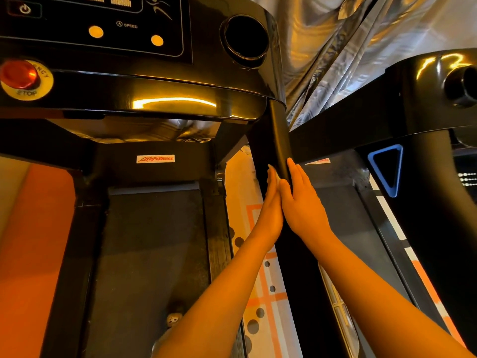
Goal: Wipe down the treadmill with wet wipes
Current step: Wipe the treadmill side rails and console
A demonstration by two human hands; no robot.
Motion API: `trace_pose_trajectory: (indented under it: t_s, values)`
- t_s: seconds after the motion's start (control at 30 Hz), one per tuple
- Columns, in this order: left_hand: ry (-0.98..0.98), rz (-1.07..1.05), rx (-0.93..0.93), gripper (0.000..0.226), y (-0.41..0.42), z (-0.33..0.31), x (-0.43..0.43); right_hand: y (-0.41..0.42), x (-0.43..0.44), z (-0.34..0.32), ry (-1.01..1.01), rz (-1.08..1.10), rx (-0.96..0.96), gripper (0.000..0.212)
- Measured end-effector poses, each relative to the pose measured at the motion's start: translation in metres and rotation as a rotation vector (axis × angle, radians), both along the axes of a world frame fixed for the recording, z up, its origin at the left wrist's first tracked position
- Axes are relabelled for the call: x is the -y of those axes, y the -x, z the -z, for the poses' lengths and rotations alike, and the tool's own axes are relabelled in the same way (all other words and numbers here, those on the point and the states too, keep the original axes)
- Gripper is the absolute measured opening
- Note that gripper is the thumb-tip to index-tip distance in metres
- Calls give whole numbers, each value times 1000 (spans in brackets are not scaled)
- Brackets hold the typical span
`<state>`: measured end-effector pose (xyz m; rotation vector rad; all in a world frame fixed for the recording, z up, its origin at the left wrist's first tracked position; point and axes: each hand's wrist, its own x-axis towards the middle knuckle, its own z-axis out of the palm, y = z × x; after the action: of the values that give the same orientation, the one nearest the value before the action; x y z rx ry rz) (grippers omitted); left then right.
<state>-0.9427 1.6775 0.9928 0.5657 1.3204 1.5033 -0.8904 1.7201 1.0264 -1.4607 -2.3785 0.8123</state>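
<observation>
Your left hand (271, 202) presses a pale wet wipe (278, 177) flat against the treadmill's black handrail (280, 135), your right hand (303, 202) lying straight-fingered on its other side, below the console (154, 86).

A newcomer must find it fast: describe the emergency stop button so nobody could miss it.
Start at the glossy black console of the left treadmill. Go to its lower left corner, below the power symbol. The stop button is a red dome on a yellow ring marked STOP, unlike the two flat yellow dots by SPEED.
</observation>
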Motion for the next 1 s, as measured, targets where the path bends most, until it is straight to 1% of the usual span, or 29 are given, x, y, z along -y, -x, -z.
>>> trace_pose_trajectory:
  t_s: [0.17,0.23,0.27,0.33,0.47,0.53,0.6,0.73,0.87,0.9,0.93,1.0]
  values:
    - [-95,-5,-46,53,-10,-4,10,-7,-1,-4,96,9,-110,48]
    - [-114,14,-72,59,-11,-2,16,-11,0,-7,125,5,-115,47]
    - [-115,25,-88,62,-11,-3,18,-14,3,-8,134,-7,-105,48]
    - [-96,16,-112,58,-11,-7,20,-28,17,-8,138,-44,-63,51]
    - [-21,-82,-98,52,-5,-13,9,-71,67,-4,44,-29,56,57]
    - [16,-107,-111,51,-2,-10,-3,-79,78,-4,14,-2,69,56]
    - [9,-112,-123,53,-6,-7,-10,-78,78,-6,8,6,76,56]
    - [-79,-164,-28,51,-13,6,-15,-75,76,-8,17,9,96,56]
    - [-24,-186,33,48,-5,26,-27,-74,76,-9,15,26,130,57]
    - [0,-174,36,49,-4,35,-31,-74,76,-8,18,27,127,57]
    - [26,-154,44,57,-3,45,-34,-74,76,-8,22,27,118,56]
    - [83,-116,96,89,-3,67,-39,-74,75,-7,27,25,102,55]
